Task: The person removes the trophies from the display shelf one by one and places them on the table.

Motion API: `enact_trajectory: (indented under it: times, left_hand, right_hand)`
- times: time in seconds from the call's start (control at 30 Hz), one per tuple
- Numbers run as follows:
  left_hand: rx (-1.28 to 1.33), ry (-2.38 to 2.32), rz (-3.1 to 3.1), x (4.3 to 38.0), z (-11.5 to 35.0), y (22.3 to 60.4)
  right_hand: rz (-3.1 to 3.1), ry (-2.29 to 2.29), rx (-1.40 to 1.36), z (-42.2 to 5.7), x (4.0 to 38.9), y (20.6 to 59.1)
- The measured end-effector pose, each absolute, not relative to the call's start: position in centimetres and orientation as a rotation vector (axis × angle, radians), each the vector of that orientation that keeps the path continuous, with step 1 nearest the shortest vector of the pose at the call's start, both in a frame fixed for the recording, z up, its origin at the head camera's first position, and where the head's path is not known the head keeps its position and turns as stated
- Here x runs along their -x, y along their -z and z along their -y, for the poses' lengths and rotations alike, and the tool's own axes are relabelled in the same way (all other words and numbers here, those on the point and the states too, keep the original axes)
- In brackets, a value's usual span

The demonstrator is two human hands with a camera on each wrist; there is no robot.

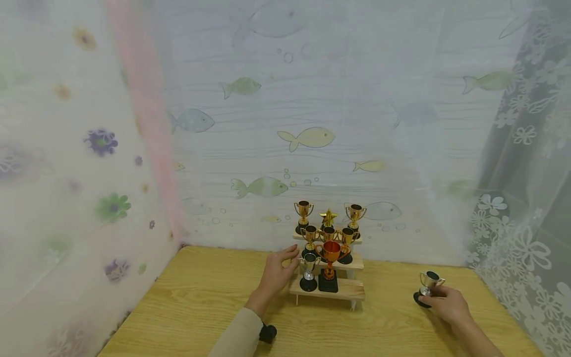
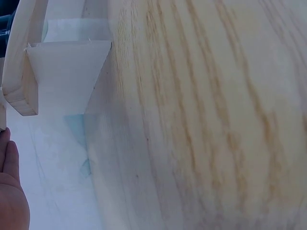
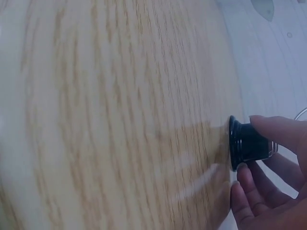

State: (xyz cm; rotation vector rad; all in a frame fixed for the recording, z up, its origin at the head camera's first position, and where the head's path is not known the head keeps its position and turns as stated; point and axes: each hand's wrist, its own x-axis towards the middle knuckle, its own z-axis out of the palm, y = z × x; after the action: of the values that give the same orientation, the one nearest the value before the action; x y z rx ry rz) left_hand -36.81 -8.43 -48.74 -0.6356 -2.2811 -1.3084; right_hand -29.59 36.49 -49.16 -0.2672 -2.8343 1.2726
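Note:
My right hand (image 1: 449, 305) pinches a small silver trophy cup (image 1: 430, 280) low down, thumb on one side and fingers on the other. Its black base (image 3: 252, 142) stands close to the tabletop in the right wrist view, and the cup is upright. Over at the three-tier wooden stand (image 1: 350, 289), my left hand (image 1: 276, 271) is by its left side, fingertips (image 2: 5, 136) right at a wooden edge. On the bottom tier stand another silver trophy cup (image 1: 309, 267) and an orange-red trophy cup (image 1: 331, 253).
Three gold trophy cups (image 1: 347, 236) fill the middle tier. Up on the top tier, a gold star trophy (image 1: 328, 217) sits between two gold cups (image 1: 304, 210). The wood-grain table (image 1: 196, 297) meets a fish-print curtain (image 1: 312, 89) behind. A black object (image 1: 268, 333) shows beside the left sleeve.

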Motion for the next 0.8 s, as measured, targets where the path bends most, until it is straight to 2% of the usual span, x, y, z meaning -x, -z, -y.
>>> enact_trajectory:
  times: [0.8]
  left_hand:
    - [0.603, 1.35, 2.313, 36.9, 8.4, 48.7]
  right_hand:
    - [2.918, -1.12, 0.146, -37.2, 27.5, 47.8]
